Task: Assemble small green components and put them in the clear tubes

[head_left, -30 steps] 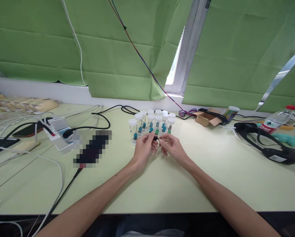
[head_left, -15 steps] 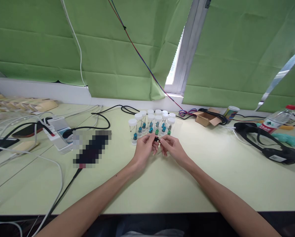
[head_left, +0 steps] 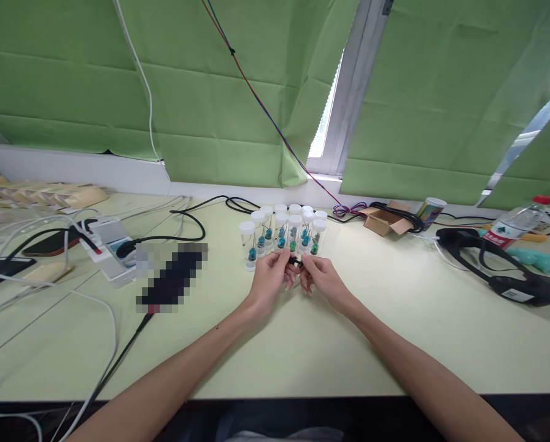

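Observation:
Both my hands meet over the middle of the table, just in front of a group of clear vials [head_left: 250, 245] with white caps. Blue and green pieces with thin wire-like leads show inside the vials. My left hand [head_left: 271, 274] pinches a small black piece [head_left: 295, 261] between thumb and forefinger. My right hand [head_left: 323, 274] is closed at the piece's other end, thumb and forefinger together. What kind of thing the black piece is, I cannot make out; fingertips cover much of it.
To the left are a white power strip [head_left: 109, 252], tangled cables and a pixelated dark object [head_left: 174, 279]. An open cardboard box [head_left: 385, 220], a can [head_left: 431, 213], a plastic bottle [head_left: 509, 224] and a black headset strap [head_left: 500, 276] lie to the right.
My right hand has shifted slightly to the right, and more of the black piece shows between my fingertips. The left hand and the vials have stayed in place.

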`<state>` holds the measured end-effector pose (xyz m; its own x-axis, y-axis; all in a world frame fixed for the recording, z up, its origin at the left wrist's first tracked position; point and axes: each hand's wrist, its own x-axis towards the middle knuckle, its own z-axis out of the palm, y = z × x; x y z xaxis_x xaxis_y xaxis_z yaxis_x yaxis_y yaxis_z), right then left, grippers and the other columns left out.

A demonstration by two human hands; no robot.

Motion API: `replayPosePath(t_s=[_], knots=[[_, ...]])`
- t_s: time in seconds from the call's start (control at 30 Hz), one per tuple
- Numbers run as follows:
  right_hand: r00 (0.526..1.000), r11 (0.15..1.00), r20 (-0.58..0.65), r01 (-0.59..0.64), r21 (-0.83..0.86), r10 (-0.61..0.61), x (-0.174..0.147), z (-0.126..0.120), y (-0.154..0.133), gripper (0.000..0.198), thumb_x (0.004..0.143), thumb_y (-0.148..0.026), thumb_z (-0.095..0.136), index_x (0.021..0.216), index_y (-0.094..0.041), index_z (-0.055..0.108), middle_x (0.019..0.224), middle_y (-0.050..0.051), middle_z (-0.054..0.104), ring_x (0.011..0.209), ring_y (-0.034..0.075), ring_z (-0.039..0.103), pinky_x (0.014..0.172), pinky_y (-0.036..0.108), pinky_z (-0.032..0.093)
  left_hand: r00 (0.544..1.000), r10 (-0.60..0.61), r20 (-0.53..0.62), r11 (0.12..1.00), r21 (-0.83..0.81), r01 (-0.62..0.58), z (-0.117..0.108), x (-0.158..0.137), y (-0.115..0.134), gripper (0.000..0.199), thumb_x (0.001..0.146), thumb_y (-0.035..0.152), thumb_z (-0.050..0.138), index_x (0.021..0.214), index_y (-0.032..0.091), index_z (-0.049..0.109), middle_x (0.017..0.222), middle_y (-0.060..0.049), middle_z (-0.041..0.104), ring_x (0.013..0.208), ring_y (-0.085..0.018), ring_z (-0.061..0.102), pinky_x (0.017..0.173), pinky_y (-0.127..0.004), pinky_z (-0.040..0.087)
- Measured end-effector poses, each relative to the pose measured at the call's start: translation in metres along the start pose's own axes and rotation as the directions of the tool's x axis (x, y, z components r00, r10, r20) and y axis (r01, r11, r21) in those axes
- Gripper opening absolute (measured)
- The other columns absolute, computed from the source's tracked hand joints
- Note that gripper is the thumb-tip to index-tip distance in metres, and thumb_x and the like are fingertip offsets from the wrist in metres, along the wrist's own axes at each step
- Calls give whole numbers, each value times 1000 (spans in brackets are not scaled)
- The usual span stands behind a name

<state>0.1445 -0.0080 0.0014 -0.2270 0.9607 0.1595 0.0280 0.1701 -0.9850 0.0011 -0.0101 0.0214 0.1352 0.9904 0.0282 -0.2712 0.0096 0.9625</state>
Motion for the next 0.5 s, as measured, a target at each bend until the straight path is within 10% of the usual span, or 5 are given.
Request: replayPosePath(t_s=[0.5], knots=[[999, 1000, -23, 23, 4, -23, -7, 2, -9, 38, 83, -55, 65, 91, -21, 51, 56, -7, 56, 44, 10, 49, 45, 24, 41, 1000, 8, -28, 1000, 1, -8, -1, 0, 1, 39, 78, 54, 69, 78, 15, 63, 58, 0, 56, 49, -10, 50, 43, -22, 36]])
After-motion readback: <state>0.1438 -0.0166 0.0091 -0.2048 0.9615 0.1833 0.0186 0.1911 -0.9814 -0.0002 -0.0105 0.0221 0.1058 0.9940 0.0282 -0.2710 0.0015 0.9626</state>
